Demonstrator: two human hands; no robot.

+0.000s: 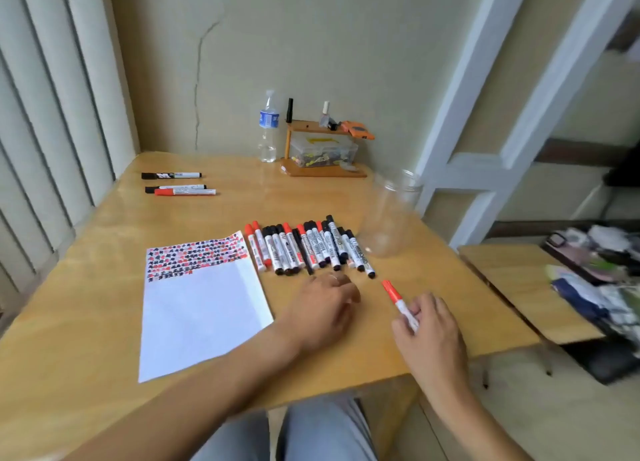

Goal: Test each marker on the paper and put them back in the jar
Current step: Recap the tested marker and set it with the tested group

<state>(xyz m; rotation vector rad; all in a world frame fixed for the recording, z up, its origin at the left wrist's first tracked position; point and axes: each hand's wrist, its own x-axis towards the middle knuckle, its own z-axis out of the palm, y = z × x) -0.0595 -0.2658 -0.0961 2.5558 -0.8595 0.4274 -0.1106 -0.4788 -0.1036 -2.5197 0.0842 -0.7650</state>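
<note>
Red-capped and still closed, the marker [398, 301] in the person's right hand [429, 329] is the one thing in play in the head view, the only one given; the fingers curl round its white barrel and the cap points away toward the jar [389, 215]. That clear jar stands upright on the wooden table [104, 305] and looks to hold nothing, though its glass is blurred. Just left of the jar lies the row of markers [308, 249], red and black caps side by side. Further left of the jar, past the row, is the paper [204, 308], its far strip filled with red and black test marks and the rest bare. The left hand [325, 305] rests on the table between the paper and the held marker, fingers loosely bent and holding nothing, its fingertips just short of the row. Well left of the jar, toward the table's far edge, three more markers [180, 185] lie apart from the rest.

Judging from this, testing is in hand: one marker is picked up but not uncapped. The next move calls for the free hand to pull the cap, then a stroke on the bare paper, recapping, and a drop into the jar
</note>
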